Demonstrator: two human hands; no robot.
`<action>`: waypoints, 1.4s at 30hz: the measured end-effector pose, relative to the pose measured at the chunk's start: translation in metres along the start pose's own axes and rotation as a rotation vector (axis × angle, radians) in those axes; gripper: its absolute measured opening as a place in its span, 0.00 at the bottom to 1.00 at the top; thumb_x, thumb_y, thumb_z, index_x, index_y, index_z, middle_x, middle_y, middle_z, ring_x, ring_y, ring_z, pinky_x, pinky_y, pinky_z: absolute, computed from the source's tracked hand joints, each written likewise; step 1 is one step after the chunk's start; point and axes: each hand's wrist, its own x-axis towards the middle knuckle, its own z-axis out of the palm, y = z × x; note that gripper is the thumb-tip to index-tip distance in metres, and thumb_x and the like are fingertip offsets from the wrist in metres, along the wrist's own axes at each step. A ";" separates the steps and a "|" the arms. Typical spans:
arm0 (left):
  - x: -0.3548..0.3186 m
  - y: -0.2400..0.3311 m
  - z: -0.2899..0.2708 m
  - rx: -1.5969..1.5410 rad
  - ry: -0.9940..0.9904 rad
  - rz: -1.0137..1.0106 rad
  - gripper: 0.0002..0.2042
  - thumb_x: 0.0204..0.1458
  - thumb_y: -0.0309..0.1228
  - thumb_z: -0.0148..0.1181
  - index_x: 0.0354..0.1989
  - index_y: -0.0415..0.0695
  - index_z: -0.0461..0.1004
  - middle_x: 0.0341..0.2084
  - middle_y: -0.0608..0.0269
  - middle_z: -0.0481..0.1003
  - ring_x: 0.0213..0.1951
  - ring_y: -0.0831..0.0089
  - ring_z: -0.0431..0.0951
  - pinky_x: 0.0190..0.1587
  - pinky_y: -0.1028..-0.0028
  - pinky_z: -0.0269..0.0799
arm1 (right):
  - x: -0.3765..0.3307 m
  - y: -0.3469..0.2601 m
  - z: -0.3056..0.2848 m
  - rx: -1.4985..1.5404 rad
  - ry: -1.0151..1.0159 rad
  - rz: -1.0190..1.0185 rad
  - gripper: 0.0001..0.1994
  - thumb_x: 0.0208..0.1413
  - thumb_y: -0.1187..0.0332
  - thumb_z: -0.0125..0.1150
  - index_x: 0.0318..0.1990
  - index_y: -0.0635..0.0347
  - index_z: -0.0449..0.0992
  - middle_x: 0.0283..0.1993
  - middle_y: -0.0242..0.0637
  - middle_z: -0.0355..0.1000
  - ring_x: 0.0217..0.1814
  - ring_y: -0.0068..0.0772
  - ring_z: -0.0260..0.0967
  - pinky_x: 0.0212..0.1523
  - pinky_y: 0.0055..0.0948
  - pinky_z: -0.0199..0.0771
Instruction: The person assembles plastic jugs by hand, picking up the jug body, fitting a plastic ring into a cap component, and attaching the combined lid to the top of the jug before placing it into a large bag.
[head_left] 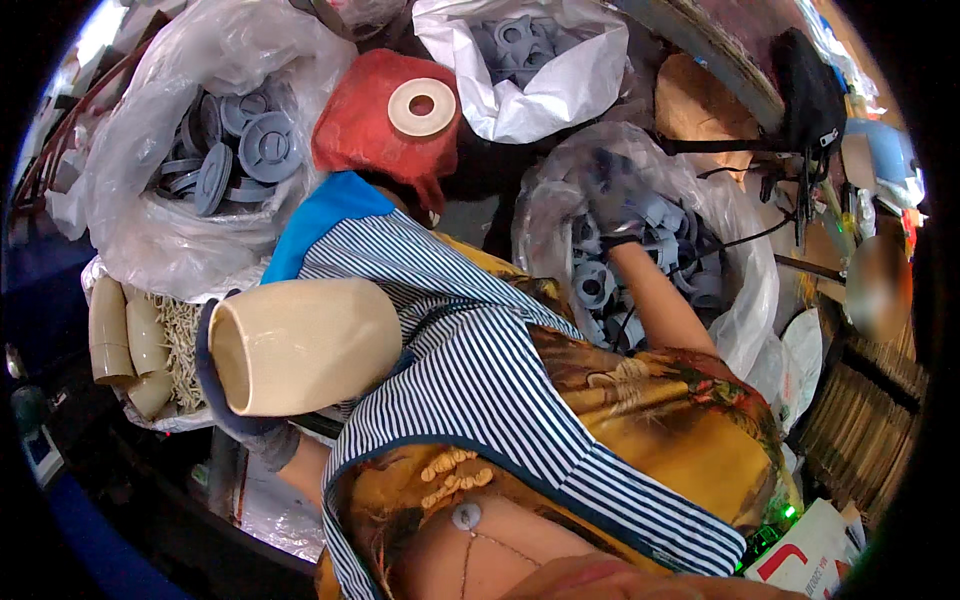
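My left hand (pixel 250 424), in a dark blue-grey work glove, is closed around a cream, barrel-shaped hollow plastic shell (pixel 320 345). The shell lies sideways, its open end facing left, and hides most of my fingers. My right hand (pixel 615 195), in a dark glove, is over a clear plastic bag (pixel 755 255) at the right, among grey moulded plastic parts (pixel 594 285). Its fingers are blurred and dark against the parts, so I cannot make out whether they hold one.
Round grey plastic discs (pixel 267 147) fill a clear bag at upper left. A white sack (pixel 560 105) with grey parts stands at the back, beside a red cloth (pixel 365 100) bearing a cream ring (pixel 422 107). More cream shells (pixel 110 330) lie far left. Stacked cardboard (pixel 860 410) stands right.
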 end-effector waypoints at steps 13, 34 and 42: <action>0.019 -0.010 0.024 0.093 -0.256 0.070 0.25 0.67 0.42 0.34 0.63 0.36 0.62 0.60 0.52 0.66 0.60 0.63 0.67 0.64 0.63 0.58 | 0.055 0.111 0.036 -0.486 -0.757 0.505 0.32 0.49 0.45 0.60 0.60 0.52 0.70 0.61 0.48 0.68 0.61 0.47 0.68 0.60 0.43 0.66; 0.032 -0.066 -0.012 -0.394 -0.231 -0.043 0.25 0.64 0.42 0.44 0.63 0.37 0.62 0.57 0.54 0.69 0.57 0.64 0.71 0.61 0.64 0.65 | 0.005 0.107 0.004 -0.810 -0.974 0.432 0.29 0.55 0.57 0.60 0.63 0.59 0.64 0.61 0.49 0.67 0.62 0.48 0.66 0.59 0.39 0.65; 0.026 -0.066 -0.015 -0.214 -0.181 0.178 0.22 0.61 0.37 0.49 0.61 0.37 0.64 0.54 0.54 0.71 0.56 0.67 0.72 0.59 0.67 0.67 | 0.056 0.036 -0.062 -0.720 -0.706 0.172 0.29 0.57 0.61 0.60 0.64 0.62 0.62 0.61 0.49 0.67 0.63 0.49 0.65 0.59 0.38 0.65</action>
